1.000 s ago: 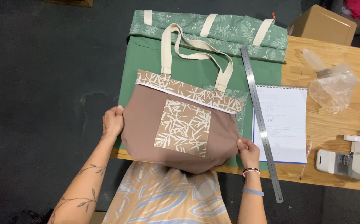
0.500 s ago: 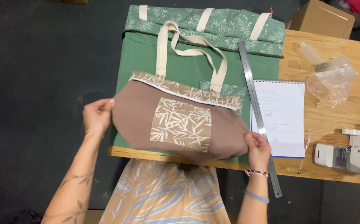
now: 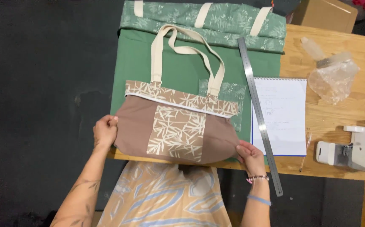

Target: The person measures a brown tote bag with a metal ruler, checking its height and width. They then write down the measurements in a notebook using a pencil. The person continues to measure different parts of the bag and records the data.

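The left hand (image 3: 105,131) and the right hand (image 3: 251,154) each grip one lower corner of a brown tote bag (image 3: 176,132), the fingers (image 3: 111,122) pinched narrow on the cloth. The bag lies flat between the two hands, at the near edge of the wooden counter (image 3: 338,105), and its bottom hangs a little over this edge, above the lap.

It seems the step is to spread and smooth the bag by pulling the corners apart. A next move would need an even pull from both sides, so that the leaf-print pocket (image 3: 177,133) stays flat.

Beyond the fingers, the cream handles (image 3: 186,50) lie on a green fabric sheet (image 3: 140,63), and farther still is a folded green leaf-print bag (image 3: 203,19) with cream straps.

Just beyond the right fingers a long steel ruler (image 3: 259,115) runs slantwise, its near end over the counter edge; a careless pull could push it off. Past it lies a spiral notebook (image 3: 281,115) and a pencil (image 3: 305,151), then a crumpled plastic bag (image 3: 333,77) and a white sewing machine (image 3: 355,149). Left of the left fingers there is only dark floor (image 3: 35,105), so this side gives free room.
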